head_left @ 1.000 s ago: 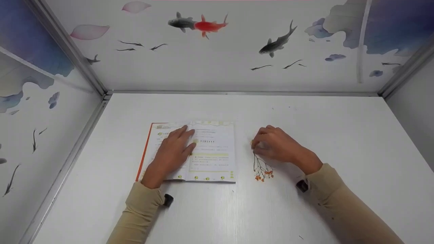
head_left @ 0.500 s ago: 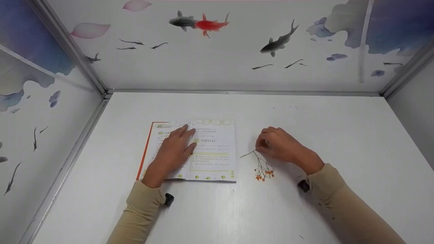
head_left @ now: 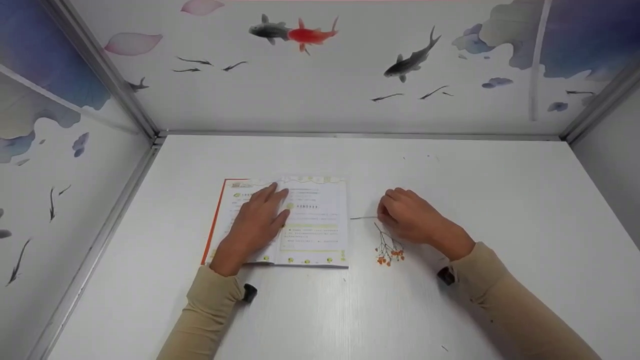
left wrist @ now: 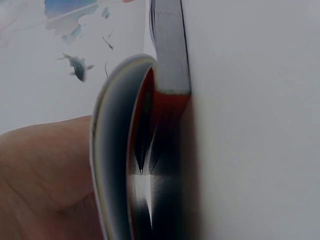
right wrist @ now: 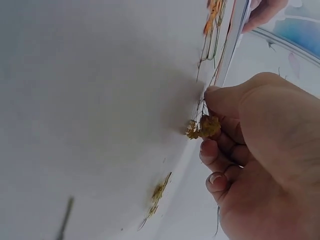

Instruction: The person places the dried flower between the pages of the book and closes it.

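Note:
An open book [head_left: 315, 237] with printed pages and a red cover edge lies on the white table. My left hand [head_left: 250, 227] rests across its left page, fingers stretched toward the fold. In the left wrist view the book's lower edge [left wrist: 172, 50] shows a curved stack of pages beside the palm. To the right of the book, my right hand [head_left: 410, 215] pinches a small dried flower sprig between thumb and fingers. Its thin stem [head_left: 363, 218] points left toward the book; its yellow-brown blossoms [right wrist: 210, 126] show under the fingers. Below that hand lies a dried sprig with orange flowers [head_left: 390, 256].
Another small yellowish dried sprig [right wrist: 159, 194] lies on the table near the right hand in the right wrist view. Tiny bits of debris [head_left: 444, 348] are scattered on the tabletop [head_left: 310, 315]. Printed wall panels [head_left: 320, 90] enclose the table at the back and sides.
The right hand has shifted slightly right from the orange sprig's upper end. The pinched sprig's stem came into sight and swung from slanting down-left to level. The left hand stays on the book.

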